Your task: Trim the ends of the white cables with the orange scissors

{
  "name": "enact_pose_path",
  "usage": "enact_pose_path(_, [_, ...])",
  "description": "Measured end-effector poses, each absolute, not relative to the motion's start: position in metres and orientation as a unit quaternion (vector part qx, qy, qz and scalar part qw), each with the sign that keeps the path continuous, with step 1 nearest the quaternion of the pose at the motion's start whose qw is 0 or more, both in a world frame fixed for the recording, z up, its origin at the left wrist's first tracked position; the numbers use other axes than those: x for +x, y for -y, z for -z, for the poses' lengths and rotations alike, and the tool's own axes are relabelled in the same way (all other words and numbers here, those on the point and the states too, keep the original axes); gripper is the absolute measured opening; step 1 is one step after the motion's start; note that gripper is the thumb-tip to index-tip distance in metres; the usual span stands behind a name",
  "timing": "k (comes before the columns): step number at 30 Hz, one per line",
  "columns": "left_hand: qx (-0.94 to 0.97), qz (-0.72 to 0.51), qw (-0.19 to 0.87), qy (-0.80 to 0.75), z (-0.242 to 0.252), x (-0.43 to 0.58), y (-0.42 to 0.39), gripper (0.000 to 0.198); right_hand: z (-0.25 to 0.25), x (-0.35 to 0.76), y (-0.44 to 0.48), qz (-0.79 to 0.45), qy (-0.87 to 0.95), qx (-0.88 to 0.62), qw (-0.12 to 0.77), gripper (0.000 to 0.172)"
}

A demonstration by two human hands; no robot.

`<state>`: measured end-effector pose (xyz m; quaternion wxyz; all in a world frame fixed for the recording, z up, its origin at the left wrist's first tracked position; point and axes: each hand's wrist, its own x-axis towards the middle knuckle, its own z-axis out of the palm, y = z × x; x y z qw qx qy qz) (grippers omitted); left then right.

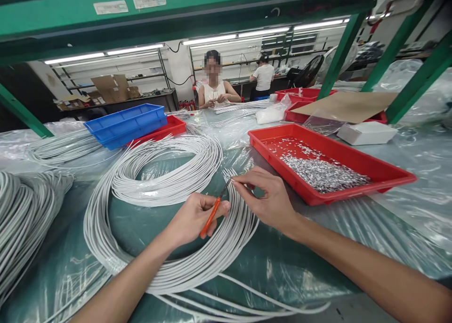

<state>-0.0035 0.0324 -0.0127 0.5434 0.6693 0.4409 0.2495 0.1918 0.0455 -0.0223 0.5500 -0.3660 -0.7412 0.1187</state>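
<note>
My left hand (197,215) is closed around a slim orange-handled tool (211,216) with a narrow dark metal tip, which points up and away from me. Thumb and forefinger of my right hand (266,193) pinch together right at that tip; whatever they hold is too small to make out. Both hands are above the near right side of a large coil of white cables (190,271), where a bunch of cable ends points away from me. A second coil of white cables (165,191) overlaps its far side.
A red tray (339,198) with many small shiny metal pieces (325,174) stands to the right. Behind the coils are a blue bin (127,125) and a white box (367,133). More cables (24,219) lie at left. A person (217,92) sits across the plastic-covered table.
</note>
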Motion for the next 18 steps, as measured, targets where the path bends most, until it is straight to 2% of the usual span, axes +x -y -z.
enact_pose_path(7, [0.684, -0.266, 0.512, -0.448, 0.0139, -0.0047, -0.0352, 0.047, 0.0272, 0.1894, -0.0520, -0.301, 0.708, -0.380, 0.513, 0.024])
enact_pose_path(18, [0.714, -0.290, 0.473, -0.426, 0.0155, -0.0039, -0.0356, 0.046, 0.0252, 0.1878, -0.0521, -0.466, 0.652, -0.347, 0.487, 0.032])
